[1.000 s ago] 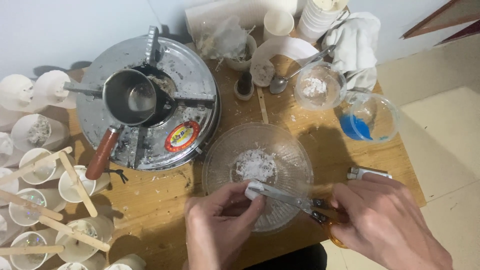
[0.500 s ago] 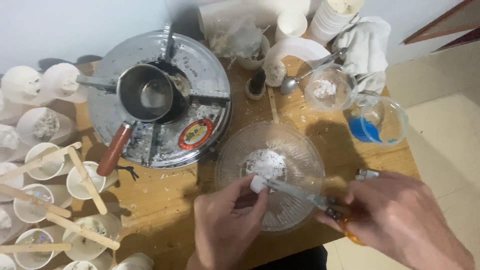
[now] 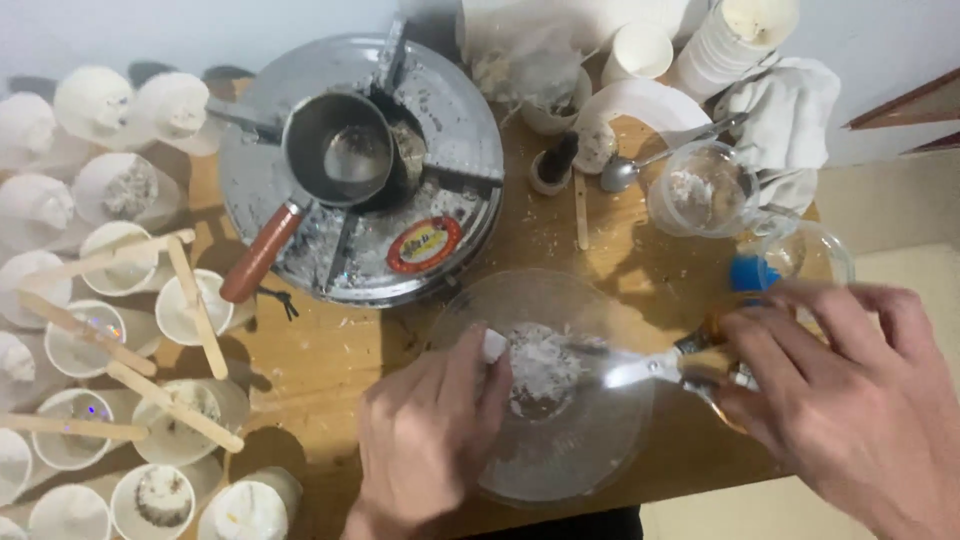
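Observation:
A clear glass bowl (image 3: 590, 470) with white crumbly flakes (image 3: 540, 362) in it sits at the wooden table's near edge. My left hand (image 3: 425, 440) reaches over the bowl's left rim and pinches a small white chunk (image 3: 493, 345) at its fingertips. My right hand (image 3: 850, 400) grips the orange-brown handle of a small knife (image 3: 650, 368) whose blade points left over the bowl, toward the chunk but apart from it.
A round metal stove (image 3: 420, 235) holds a small pot (image 3: 335, 150) with a brown handle. Several white paper cups (image 3: 130, 330) with wooden sticks crowd the left. Glass beakers (image 3: 700, 190), a spoon (image 3: 630, 170), stacked cups (image 3: 725, 40) and a cloth (image 3: 785, 115) stand at the back right.
The knife has drawn back to the right, away from the white chunk, which my left hand still pinches. The view has shifted closer and lower over the bowl.

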